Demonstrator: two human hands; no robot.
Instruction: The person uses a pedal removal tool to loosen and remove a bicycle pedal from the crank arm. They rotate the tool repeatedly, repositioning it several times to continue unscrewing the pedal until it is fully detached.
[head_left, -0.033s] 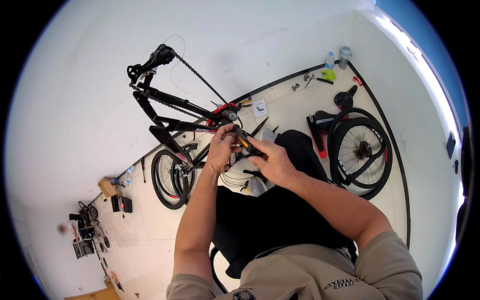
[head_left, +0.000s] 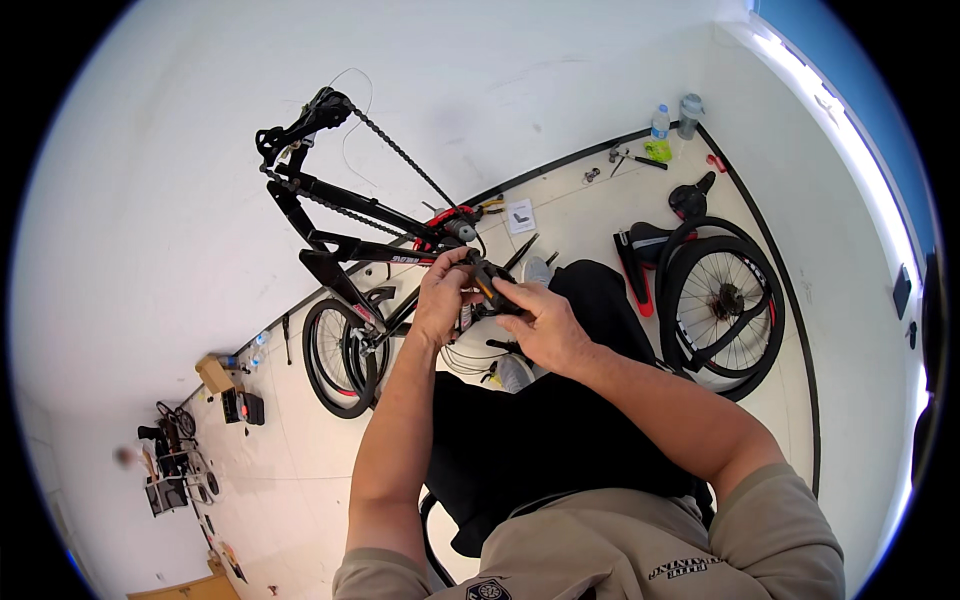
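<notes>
A black bicycle pedal [head_left: 490, 285] with an orange reflector is between my two hands, beside the crank of an upturned bike frame [head_left: 370, 215]. My left hand [head_left: 443, 293] is closed, its fingers pinching the pedal's inner end near the crank arm. My right hand [head_left: 545, 318] is closed on the pedal body, thumb and fingers around its outer side. The exact joint between pedal and crank is hidden by my fingers. A chain [head_left: 405, 158] runs from the red-and-black chainring area [head_left: 440, 228] up to the derailleur at the frame's rear end.
A wheel with a cassette and tyre [head_left: 725, 300] lies at the right, near a saddle [head_left: 650, 242]. The front wheel [head_left: 335, 355] stands at left. A hammer [head_left: 645, 160], a paper sheet [head_left: 520, 216] and bottles [head_left: 660, 122] lie or stand along the wall. Cardboard box [head_left: 214, 373] farther left.
The pedal has turned slightly in my hands, and its orange reflector shows narrower. My right fingers have shifted a little on it; the frame and the rest stay put.
</notes>
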